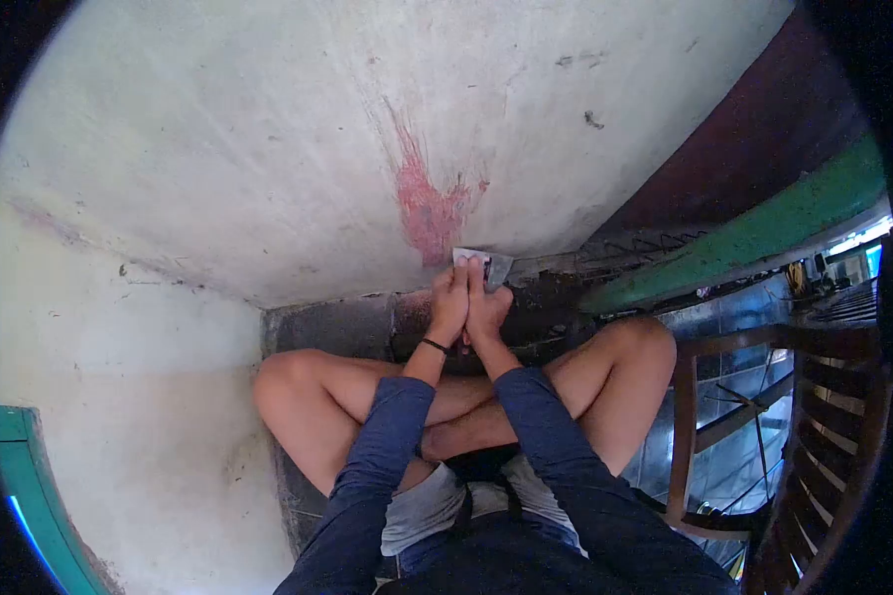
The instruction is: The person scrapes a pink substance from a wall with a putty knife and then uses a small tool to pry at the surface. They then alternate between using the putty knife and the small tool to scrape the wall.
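Low on the wall [268,159], near its bottom edge, a pale flat piece [502,267] lies under the outstretched fingertips of the left hand [448,302] and right hand [486,307]; whether they grip it, I can't tell. Its long axis runs sideways, corner pointing right.

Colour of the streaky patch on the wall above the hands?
The patch is pinkish red, best seen in the head view.

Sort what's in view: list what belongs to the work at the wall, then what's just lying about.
Part of the job, it seems:
pale flat piece, held by the left hand and right hand
red patch on the wall

Apparently just nearby:
slatted chair
green bar
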`<state>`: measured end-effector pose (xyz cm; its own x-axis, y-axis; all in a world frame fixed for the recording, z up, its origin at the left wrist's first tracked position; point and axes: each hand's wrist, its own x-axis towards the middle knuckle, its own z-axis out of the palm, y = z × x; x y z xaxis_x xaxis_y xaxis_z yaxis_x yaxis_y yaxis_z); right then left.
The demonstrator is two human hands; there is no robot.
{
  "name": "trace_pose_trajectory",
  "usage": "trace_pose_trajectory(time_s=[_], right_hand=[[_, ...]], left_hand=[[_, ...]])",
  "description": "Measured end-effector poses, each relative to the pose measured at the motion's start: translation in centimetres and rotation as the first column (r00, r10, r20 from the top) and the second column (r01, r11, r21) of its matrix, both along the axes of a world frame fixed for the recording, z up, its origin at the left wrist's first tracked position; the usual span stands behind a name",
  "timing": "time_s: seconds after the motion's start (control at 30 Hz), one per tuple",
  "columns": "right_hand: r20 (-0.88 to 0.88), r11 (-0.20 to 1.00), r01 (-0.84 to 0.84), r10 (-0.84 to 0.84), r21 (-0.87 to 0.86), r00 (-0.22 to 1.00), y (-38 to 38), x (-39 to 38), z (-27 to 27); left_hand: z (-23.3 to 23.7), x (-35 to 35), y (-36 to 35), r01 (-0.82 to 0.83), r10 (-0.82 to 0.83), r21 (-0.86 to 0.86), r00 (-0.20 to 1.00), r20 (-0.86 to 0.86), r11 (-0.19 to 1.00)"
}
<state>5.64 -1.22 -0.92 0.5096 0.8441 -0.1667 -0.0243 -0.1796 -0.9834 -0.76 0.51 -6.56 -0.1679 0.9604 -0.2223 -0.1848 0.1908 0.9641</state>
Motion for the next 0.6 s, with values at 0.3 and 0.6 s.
trace_pose_trajectory(time_s=[0.3, 0.6], right_hand=[[0.055, 0.96, -0.028, 0.045, -0.278, 0.997, -0.2, 0.1, -0.9], [0.032, 0.997, 0.027, -0.025, -0.068, 0.999, 0.1, -0.3, -0.5]], left_hand=[[1.0, 0.7, -1.2, -0.013, 0.04, -0.181, 0.989, 0.145, 0.983], [1.2, 0.4, -0.5, -0.044, 0.044, 0.036, 0.999, 0.011, 0.998]])
